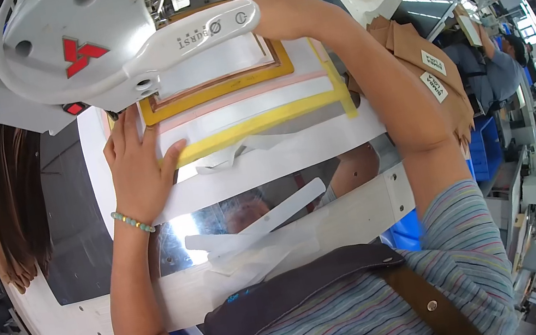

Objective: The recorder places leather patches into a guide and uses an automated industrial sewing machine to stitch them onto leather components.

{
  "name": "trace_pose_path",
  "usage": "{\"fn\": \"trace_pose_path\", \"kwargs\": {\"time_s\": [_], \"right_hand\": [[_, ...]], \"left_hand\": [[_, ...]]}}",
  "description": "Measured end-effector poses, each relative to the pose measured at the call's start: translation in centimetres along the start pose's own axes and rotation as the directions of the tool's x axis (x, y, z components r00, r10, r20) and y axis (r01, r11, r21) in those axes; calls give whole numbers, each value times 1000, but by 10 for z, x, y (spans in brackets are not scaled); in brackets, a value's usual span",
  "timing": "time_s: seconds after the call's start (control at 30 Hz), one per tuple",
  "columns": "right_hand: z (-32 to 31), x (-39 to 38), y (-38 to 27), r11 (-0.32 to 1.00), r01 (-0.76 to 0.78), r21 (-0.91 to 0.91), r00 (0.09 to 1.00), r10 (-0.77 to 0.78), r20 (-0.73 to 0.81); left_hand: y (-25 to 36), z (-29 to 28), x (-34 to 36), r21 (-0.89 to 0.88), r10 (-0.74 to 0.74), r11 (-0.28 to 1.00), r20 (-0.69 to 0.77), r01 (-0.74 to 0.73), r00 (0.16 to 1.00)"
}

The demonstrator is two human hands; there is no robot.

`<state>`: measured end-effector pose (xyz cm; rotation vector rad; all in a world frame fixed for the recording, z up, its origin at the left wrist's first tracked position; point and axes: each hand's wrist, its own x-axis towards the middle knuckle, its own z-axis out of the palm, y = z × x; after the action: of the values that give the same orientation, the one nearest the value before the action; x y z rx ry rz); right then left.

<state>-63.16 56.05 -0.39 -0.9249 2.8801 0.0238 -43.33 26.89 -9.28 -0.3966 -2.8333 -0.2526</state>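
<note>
My left hand (pixel 139 158) lies with its fingers spread at the left end of a yellow frame (pixel 226 91) that has a brown inner border. Some of its fingertips are tucked under the machine head. Beneath the frame is a white sheet (pixel 291 138) bearing a pink strip (pixel 242 104) and a band of yellow tape (pixel 260 120). My right hand (pixel 277 14) reaches to the far right side of the frame, behind the white arm of a sewing machine (pixel 82 46). That arm hides its fingers, so what they touch cannot be made out.
Loose whitish strips (pixel 270 219) lie on the shiny metal plate nearest me. Brown pieces are stacked at the left (pixel 13 205), and more labelled brown pieces (pixel 426 68) lie at the right. Beyond are a blue crate (pixel 485 147) and a person (pixel 502 72) at another workplace.
</note>
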Motion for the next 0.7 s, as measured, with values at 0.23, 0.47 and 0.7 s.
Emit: {"fn": "trace_pose_path", "kwargs": {"time_s": [0.23,0.47,0.7], "right_hand": [[8,20,-72,478,81,875,963,-263,54],[21,17,-117,759,58,648,987,-140,76],[32,-19,-55,969,-22,248,989,-15,146]], "left_hand": [[3,-1,1,-38,-16,999,15,16,1000],[1,-2,-3,29,-14,999,21,13,1000],[3,-3,-2,19,-1,1000,4,1,1000]]}}
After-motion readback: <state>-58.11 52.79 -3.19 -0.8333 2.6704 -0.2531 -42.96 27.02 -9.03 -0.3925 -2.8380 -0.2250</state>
